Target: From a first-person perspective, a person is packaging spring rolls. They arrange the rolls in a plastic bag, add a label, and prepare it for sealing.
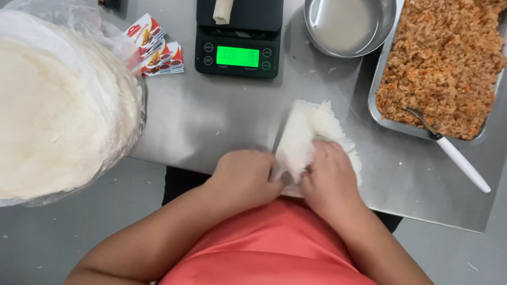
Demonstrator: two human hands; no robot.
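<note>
- Steel counter point(218, 128) is filling the view from above, grey floor lying around it.
- Left hand point(245, 175): I am watching it resting at the near edge of the counter, fingers curled and pinching the near left edge of the wrapper.
- Right hand point(329, 175): I am seeing it pressing down on the wrapper's right half, fingers bent and closed on the sheet.
- Wrapper point(305, 131): thin, white, lying at the near edge of the counter, its left part folding up and over.
- Wrapper stack point(39, 113): round, pale, sitting in clear plastic at far left, overhanging the counter.
- Scale point(238, 30): black, green display glowing, carrying one finished roll point(224, 1).
- Bowl point(347, 20): steel, holding pale liquid, just right of the scale.
- Tray point(388, 117): steel, holding brown minced filling point(447, 61) with orange flecks; a white-handled spoon point(452, 151) is sticking out of it.
- Sachets point(152, 47): red and white, lying beside the stack.
</note>
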